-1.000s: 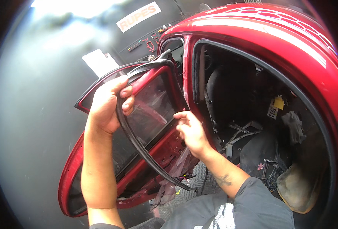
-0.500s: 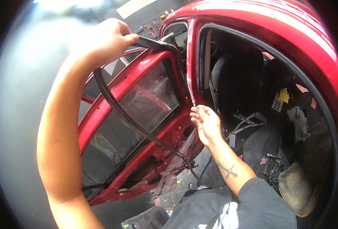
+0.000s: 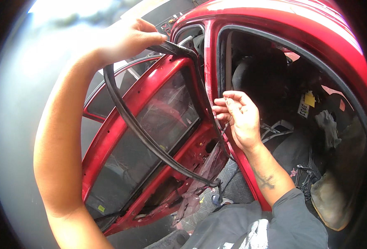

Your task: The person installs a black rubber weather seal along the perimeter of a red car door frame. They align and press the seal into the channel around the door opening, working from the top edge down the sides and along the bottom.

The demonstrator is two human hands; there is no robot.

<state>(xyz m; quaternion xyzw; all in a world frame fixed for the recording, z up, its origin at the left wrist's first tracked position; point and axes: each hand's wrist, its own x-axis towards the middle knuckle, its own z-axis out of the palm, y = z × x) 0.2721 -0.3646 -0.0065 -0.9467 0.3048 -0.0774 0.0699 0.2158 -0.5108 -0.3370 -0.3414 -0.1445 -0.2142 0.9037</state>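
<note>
Here, black rubber strip [image 3: 142,135] in left hand [image 3: 134,38], near right hand [image 3: 243,118].

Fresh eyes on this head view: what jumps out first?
The glossy red car filling the upper right, then its open red door slanting across the middle. In front of that door loops a long black seal strip, gripped near the top by the raised left hand.
</note>
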